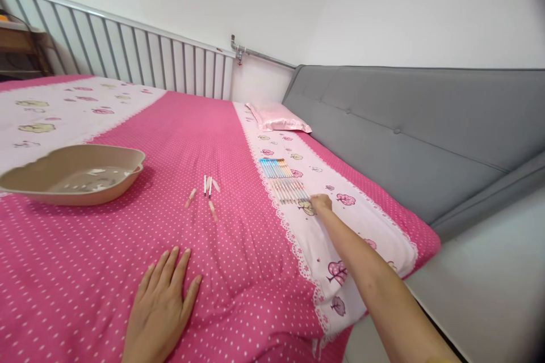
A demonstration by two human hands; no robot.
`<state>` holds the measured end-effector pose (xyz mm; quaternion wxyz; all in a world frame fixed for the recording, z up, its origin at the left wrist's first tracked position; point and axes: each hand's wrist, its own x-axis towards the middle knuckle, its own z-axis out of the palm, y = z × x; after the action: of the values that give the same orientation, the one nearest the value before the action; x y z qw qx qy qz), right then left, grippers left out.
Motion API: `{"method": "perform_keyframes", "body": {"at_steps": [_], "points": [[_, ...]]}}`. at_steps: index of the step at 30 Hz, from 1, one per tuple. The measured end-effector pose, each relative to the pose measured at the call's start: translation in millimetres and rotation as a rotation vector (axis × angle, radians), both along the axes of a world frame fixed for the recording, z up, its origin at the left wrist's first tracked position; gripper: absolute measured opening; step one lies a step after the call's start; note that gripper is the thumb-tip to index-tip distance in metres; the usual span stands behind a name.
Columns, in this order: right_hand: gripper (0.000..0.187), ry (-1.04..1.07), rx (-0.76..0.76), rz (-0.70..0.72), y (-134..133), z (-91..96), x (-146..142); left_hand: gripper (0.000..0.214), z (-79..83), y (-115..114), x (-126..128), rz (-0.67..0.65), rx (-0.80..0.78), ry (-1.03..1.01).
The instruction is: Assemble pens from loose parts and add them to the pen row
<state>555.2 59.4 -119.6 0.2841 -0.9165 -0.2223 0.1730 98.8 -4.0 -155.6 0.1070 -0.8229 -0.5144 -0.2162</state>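
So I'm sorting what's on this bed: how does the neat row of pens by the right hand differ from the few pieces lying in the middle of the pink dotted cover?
The tidy row of blue and orange-tipped pens is many, side by side and touching; the loose pale pen pieces are few, scattered and apart. The row lies on the white printed strip, at the right hand; the pieces lie on pink dots, beyond the flat left hand. Both lie flat on the bed.

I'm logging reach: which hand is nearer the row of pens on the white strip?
Right. The right hand reaches out to the near end of the row of pens, touching or almost touching it. The left hand lies flat on the pink bedspread, well short of them.
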Motion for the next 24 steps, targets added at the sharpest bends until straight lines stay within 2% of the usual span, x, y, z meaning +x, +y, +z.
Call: {"method": "perform_keyframes", "body": {"at_steps": [9, 15, 19, 24], "points": [[0.029, -0.055, 0.038, -0.024, -7, 5.1, -7, 0.06, 3.1, -3, 0, 0.016, -0.055, -0.014], [0.034, -0.13, 0.199, -0.006, 1, 19.2, -32, 0.059, 9.6, -14, 4, 0.044, -0.192, -0.003], [0.043, -0.079, 0.349, 0.077, 21, 32.0, -67, 0.058, 28.3, -9, 0, 0.02, -0.339, -0.004], [0.039, 0.117, 0.489, 0.296, 51, 46.0, -133, 0.042, 64.5, 24, -9, -0.101, -0.488, -0.078]]}}
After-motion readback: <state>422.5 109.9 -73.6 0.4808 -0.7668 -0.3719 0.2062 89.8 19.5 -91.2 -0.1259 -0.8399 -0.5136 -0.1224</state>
